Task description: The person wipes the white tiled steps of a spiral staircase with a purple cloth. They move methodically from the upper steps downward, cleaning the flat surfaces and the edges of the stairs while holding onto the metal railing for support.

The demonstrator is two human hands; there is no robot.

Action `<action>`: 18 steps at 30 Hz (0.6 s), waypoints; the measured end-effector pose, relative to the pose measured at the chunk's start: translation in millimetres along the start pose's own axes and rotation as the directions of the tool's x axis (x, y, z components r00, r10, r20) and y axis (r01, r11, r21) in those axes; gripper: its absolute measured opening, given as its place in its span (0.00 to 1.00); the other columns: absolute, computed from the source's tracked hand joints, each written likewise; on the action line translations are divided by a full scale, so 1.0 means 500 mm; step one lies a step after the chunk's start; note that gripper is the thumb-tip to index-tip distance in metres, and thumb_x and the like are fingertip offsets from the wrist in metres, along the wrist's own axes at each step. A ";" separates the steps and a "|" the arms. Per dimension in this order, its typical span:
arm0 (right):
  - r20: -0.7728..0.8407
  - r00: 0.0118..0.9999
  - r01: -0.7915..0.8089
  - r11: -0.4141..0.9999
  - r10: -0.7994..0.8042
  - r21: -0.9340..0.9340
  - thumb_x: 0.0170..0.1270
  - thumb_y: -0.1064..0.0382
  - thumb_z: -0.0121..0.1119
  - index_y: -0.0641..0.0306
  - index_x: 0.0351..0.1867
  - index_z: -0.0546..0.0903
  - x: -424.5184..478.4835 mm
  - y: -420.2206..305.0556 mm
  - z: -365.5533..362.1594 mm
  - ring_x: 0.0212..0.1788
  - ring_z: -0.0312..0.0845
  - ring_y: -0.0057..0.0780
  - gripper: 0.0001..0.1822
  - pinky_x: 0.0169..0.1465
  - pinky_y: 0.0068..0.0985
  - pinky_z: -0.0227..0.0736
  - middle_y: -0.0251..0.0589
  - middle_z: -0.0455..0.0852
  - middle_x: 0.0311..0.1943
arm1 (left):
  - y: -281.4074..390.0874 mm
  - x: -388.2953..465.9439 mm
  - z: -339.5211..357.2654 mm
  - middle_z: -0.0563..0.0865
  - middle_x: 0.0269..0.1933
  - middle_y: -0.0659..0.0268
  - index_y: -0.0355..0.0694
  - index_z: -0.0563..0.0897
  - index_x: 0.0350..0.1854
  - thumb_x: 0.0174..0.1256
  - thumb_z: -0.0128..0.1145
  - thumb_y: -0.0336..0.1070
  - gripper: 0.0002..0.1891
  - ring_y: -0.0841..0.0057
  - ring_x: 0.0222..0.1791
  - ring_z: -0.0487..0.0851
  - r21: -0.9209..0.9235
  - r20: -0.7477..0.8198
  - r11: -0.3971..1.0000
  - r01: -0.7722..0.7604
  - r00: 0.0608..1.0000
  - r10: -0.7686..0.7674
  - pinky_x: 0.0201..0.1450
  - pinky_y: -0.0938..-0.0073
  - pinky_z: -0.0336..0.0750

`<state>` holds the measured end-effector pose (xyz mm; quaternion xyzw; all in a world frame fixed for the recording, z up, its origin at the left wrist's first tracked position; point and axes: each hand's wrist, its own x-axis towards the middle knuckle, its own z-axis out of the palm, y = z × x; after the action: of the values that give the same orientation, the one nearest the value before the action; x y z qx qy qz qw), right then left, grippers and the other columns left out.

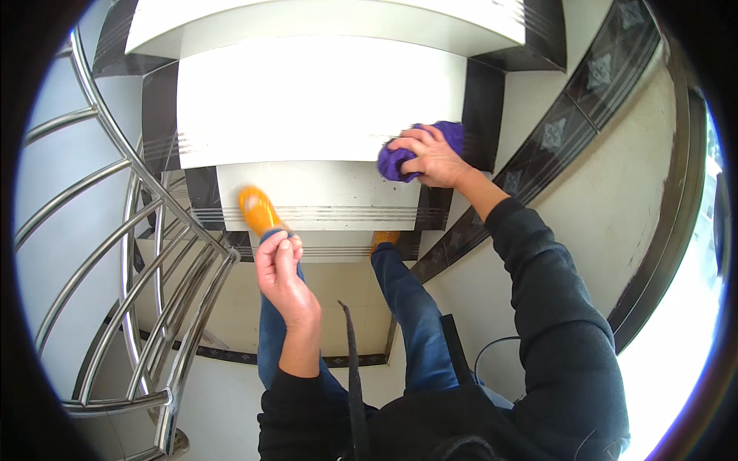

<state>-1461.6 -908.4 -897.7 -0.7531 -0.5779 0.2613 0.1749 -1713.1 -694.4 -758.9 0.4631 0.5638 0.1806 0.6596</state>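
My right hand (435,158) grips a bunched purple cloth (396,163) at the front edge of a white stair tread (323,104), close to the dark tile border (483,115) on the right. Part of the cloth bulges out beyond my knuckles. My left hand (285,282) is raised in front of my left leg, palm side up, its fingers curled in against the thumb. Nothing shows between those fingers. Dark specks dot the pale riser (323,184) below the tread.
A curved stainless steel railing (124,147) runs down the left side. Patterned dark skirting (556,135) climbs the right wall. My yellow shoe (258,208) is on a lower step with grooved lines; the other shoe (385,237) is lower right. A bright window (686,276) lies far right.
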 end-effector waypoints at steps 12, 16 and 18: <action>-0.343 0.757 -0.548 0.826 0.556 0.130 0.40 0.73 0.67 0.57 0.37 0.86 -0.197 -0.031 0.065 0.57 0.78 0.51 0.17 0.61 0.39 0.75 0.44 0.80 0.59 | -0.104 -0.020 -0.072 0.86 0.41 0.63 0.35 0.82 0.47 0.74 0.55 0.26 0.05 0.79 0.42 0.83 -0.048 0.257 0.994 0.100 0.963 -0.084 0.50 0.78 0.78; -0.094 0.617 -0.456 0.452 0.781 0.766 0.49 0.66 0.73 0.64 0.54 0.84 -0.069 -0.233 0.231 0.64 0.76 0.44 0.26 0.69 0.34 0.69 0.55 0.77 0.61 | -0.190 0.048 -0.182 0.86 0.42 0.65 0.34 0.81 0.49 0.75 0.57 0.25 0.06 0.83 0.42 0.83 -0.114 0.317 0.980 0.165 0.941 -0.121 0.50 0.82 0.78; 0.025 0.774 -0.482 0.563 0.633 0.672 0.53 0.65 0.73 0.63 0.57 0.83 0.120 -0.334 0.276 0.64 0.77 0.44 0.26 0.68 0.35 0.70 0.51 0.79 0.60 | -0.228 0.078 -0.249 0.86 0.41 0.65 0.34 0.81 0.48 0.75 0.56 0.26 0.05 0.81 0.42 0.82 -0.032 0.258 0.973 0.229 0.942 -0.213 0.50 0.81 0.76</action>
<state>-1661.9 -811.0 -925.3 -0.8129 -0.1588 0.4001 0.3923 -1847.1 -671.9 -866.3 0.3955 0.5176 0.0624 0.7562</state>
